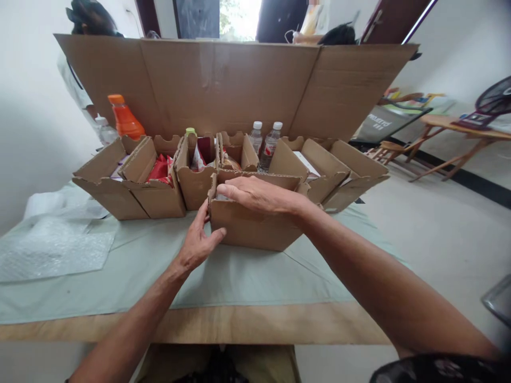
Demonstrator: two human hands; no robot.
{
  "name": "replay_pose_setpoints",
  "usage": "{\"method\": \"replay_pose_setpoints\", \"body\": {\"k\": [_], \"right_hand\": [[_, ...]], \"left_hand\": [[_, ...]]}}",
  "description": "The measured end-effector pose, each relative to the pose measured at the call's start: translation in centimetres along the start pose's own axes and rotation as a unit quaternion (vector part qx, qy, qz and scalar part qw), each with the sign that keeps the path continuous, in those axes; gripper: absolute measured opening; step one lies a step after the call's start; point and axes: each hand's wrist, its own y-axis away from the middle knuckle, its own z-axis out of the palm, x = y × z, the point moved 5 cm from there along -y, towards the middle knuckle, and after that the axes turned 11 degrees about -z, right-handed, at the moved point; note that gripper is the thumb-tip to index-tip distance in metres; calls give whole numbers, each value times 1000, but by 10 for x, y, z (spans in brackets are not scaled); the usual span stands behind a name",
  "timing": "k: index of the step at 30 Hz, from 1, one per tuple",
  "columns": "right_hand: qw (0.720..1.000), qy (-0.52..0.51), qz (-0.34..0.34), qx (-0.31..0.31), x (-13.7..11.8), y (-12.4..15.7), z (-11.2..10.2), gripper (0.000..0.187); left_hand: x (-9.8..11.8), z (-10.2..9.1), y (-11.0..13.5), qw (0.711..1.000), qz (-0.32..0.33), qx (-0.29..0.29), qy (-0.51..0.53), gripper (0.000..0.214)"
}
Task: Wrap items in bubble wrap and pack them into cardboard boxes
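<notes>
A narrow open cardboard box (255, 229) stands on the cloth in front of me, set crosswise before a row of similar boxes. My left hand (200, 239) holds its left end, fingers along the side and thumb at the front corner. Over the box's top lies my right hand (255, 194), palm down, its fingers stretched toward the left end. Beneath those fingertips some clear plastic (222, 197) shows inside the box; what it is I cannot make out. The right hand hides much of the opening.
Behind stand cardboard bins holding red packets (160, 169) and other packages. An orange bottle (126, 118) and two clear bottles (270, 146) rise before a tall cardboard panel (231, 85). Bubble wrap (59, 252) lies left. The table's wooden edge (223, 324) is nearest me. People are partly visible behind.
</notes>
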Motion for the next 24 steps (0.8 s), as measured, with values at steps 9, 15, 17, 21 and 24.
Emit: {"method": "replay_pose_setpoints", "body": {"k": [9, 15, 17, 21, 24], "right_hand": [[759, 61, 156, 629, 3, 211, -2, 24], [823, -120, 258, 492, 51, 205, 86, 64], [821, -131, 259, 492, 38, 194, 95, 57], [819, -105, 247, 508, -18, 186, 110, 45], [864, -128, 185, 449, -52, 148, 116, 57]], "left_hand": [[-20, -33, 5, 997, -25, 58, -53, 93], [-18, 13, -9, 1000, -23, -17, -8, 88], [-18, 22, 8, 1000, -22, 1, 3, 87], [-30, -8, 82, 995, -71, 68, -19, 69], [-25, -74, 122, 977, -77, 199, -20, 58]]}}
